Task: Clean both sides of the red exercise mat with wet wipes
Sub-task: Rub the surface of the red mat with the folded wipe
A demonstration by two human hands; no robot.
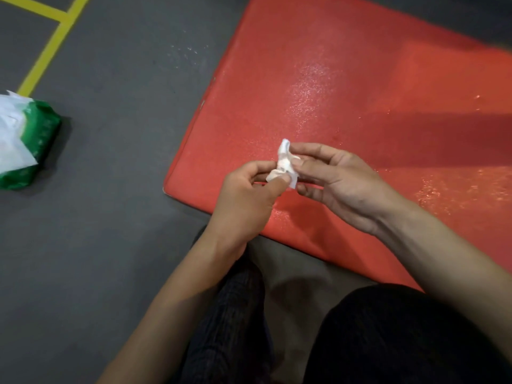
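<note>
The red exercise mat [346, 87] lies flat on the grey floor, filling the upper right; its surface glistens with wet streaks. Above the mat's near left corner I hold a small crumpled white wet wipe [285, 162] between both hands. My left hand [246, 198] pinches its lower end with thumb and fingers. My right hand [340, 184] pinches its upper end with fingertips, palm turned toward me.
A green pack of wet wipes [27, 139] with a white sheet sticking out lies on the floor at the left edge. Yellow floor lines [52, 42] run at the top left. My dark-trousered legs [388, 336] fill the bottom of the view.
</note>
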